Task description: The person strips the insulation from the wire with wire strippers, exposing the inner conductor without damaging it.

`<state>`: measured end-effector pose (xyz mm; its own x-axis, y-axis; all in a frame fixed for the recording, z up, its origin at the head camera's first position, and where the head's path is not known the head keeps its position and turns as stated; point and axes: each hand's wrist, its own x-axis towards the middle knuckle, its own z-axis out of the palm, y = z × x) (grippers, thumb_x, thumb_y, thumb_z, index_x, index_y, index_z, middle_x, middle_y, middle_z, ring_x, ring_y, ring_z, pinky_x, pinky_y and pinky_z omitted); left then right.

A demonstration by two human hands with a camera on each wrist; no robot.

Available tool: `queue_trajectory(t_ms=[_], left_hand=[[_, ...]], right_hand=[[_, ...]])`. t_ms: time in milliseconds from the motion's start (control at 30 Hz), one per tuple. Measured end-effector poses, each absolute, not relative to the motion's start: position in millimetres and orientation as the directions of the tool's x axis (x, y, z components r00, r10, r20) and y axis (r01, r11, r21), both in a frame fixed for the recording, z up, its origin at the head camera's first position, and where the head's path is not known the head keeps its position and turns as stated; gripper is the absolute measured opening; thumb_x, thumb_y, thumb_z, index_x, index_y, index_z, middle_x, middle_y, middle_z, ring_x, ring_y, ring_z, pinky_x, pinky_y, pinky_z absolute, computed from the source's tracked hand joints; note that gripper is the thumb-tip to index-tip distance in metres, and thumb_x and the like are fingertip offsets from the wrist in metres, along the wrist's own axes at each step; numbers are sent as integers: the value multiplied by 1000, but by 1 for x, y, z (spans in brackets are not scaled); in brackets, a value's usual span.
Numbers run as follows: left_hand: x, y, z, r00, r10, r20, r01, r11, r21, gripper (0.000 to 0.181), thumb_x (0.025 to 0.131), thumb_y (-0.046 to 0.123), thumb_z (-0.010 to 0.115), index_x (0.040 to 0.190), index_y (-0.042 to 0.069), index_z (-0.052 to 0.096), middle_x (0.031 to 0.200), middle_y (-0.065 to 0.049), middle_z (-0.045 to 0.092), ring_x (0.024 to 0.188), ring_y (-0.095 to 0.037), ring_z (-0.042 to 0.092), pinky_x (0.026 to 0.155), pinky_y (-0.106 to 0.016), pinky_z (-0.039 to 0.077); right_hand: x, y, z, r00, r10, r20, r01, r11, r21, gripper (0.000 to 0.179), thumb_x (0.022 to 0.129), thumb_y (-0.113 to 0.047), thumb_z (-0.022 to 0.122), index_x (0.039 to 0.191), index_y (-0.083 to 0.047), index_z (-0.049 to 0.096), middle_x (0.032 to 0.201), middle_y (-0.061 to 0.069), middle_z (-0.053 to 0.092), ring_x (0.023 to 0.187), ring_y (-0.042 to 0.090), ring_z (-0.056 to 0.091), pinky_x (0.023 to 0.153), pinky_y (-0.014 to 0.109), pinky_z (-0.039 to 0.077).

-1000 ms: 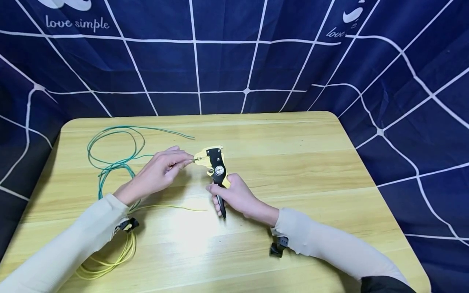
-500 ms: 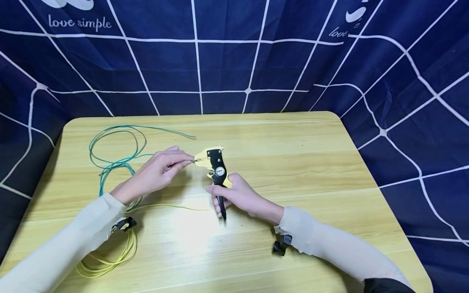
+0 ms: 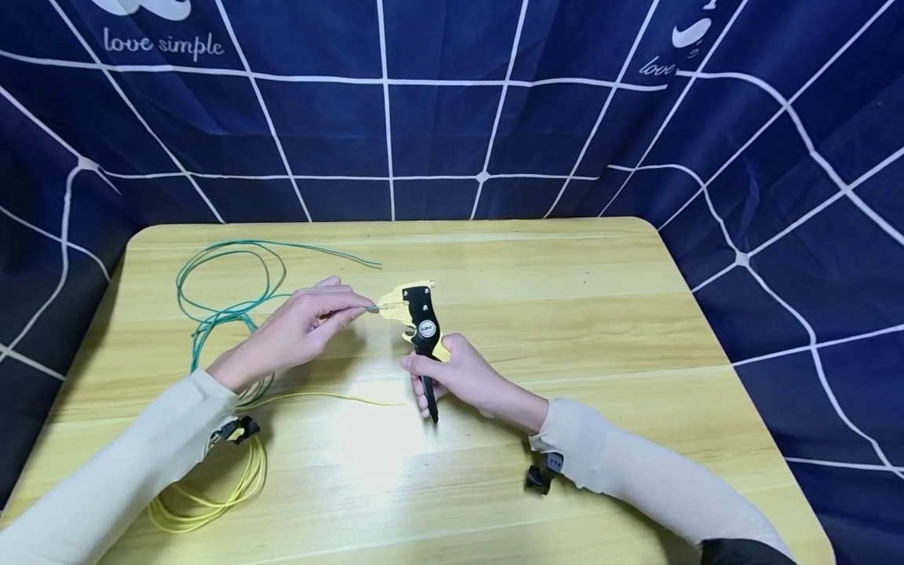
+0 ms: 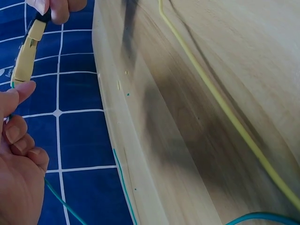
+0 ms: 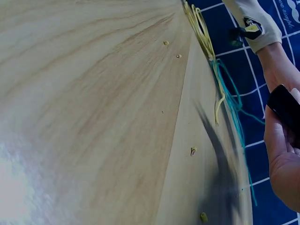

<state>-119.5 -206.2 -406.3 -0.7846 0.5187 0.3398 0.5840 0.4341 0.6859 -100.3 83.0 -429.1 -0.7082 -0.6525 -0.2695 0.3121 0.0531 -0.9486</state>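
Observation:
In the head view, my right hand grips the handles of a black and yellow wire stripper held above the table. My left hand pinches a green wire between thumb and index finger. The wire's end goes into the yellow nose of the stripper; the tip inside is hidden. In the left wrist view, the left thumb lies close to the stripper's nose. The wire's tail trails from under the left hand. Only a black handle of the stripper shows in the right wrist view.
Loops of the green wire lie at the table's left. A coil of yellow wire rests partly under the left forearm, one end stretching toward the middle. Small yellow bits are scattered on the wooden table. Blue gridded cloth hangs around it.
The head view has shifted slightly. Both hands and the stripper keep nearly the same places, with slightly more green wire showing between the left fingertips and the stripper's nose.

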Motion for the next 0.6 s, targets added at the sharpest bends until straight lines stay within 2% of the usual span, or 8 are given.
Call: queue_trajectory(t_ms=[167, 400, 433, 500, 533, 600], left_hand=[[-119, -206, -405, -793, 510, 333, 573, 438, 693, 25, 108, -2, 65, 128, 3, 79, 123, -9, 78, 120, -32, 72, 130, -44, 21], [-120, -206, -407, -786, 515, 341, 583, 436, 686, 24, 108, -1, 65, 127, 3, 79, 117, -6, 79, 109, -26, 73, 129, -47, 23], [-120, -206, -407, -789, 513, 339, 581, 441, 684, 24, 108, -1, 64, 126, 4, 79, 112, -4, 79, 104, -24, 72, 126, -45, 32], [-119, -207, -409, -799, 507, 324, 568, 457, 684, 22, 109, 2, 65, 125, 6, 79, 102, 0, 74, 91, -19, 67, 108, -38, 48], [-120, -207, -409, -805, 504, 314, 558, 463, 689, 20, 109, 3, 65, 123, 8, 79, 97, 2, 70, 84, -17, 62, 95, -35, 52], [-120, -208, -411, -812, 502, 296, 542, 465, 700, 16, 110, 4, 64, 119, 10, 77, 89, 3, 61, 74, -14, 51, 72, -31, 49]], right_hand=[[-100, 81, -430, -721, -645, -253, 294, 47, -955, 41, 106, -16, 68, 106, 23, 56, 72, 9, 66, 59, 19, 65, 61, 39, 63], [-100, 80, -432, -725, -648, -234, 287, 24, -958, 40, 106, -16, 68, 108, 22, 57, 73, 10, 66, 59, 20, 66, 62, 41, 64], [-100, 80, -433, -727, -647, -232, 290, 18, -957, 39, 106, -15, 68, 109, 22, 57, 73, 11, 66, 59, 20, 66, 62, 41, 64], [-99, 80, -434, -730, -642, -233, 304, -1, -953, 36, 107, -14, 67, 110, 20, 57, 75, 12, 67, 61, 21, 67, 63, 42, 64], [-99, 80, -434, -732, -640, -233, 313, -13, -950, 34, 107, -14, 66, 110, 19, 57, 77, 13, 67, 62, 22, 67, 64, 43, 64], [-99, 81, -435, -735, -636, -236, 333, -35, -942, 27, 108, -12, 64, 108, 14, 59, 80, 15, 67, 64, 24, 69, 67, 44, 65]])
